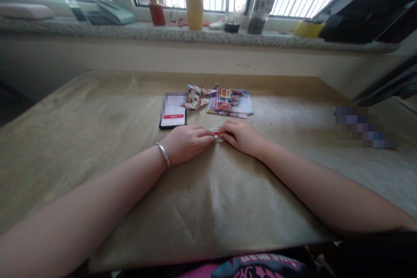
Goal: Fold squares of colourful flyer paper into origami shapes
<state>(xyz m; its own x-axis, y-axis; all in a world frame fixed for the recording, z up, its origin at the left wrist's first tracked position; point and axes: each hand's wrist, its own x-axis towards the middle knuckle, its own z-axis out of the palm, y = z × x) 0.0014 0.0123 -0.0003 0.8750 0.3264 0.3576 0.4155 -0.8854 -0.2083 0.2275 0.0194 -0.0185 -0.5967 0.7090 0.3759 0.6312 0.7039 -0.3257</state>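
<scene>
A small folded piece of paper, white with a red band, lies on the table between my hands. My left hand, with a silver bangle at the wrist, pinches its left side. From the other side, the fingertips of my right hand are closed on its right edge. Much of the paper is hidden under the fingers. Just beyond stand folded paper cranes made of printed paper. Right of them is a stack of colourful printed paper sheets. A phone with a lit screen lies beyond my left hand.
A tan cover spreads over the table. On the stone windowsill behind it stand a red container, a tall yellow cylinder, a clear jar and a dark bag-like object. A blurred flat item lies at the right.
</scene>
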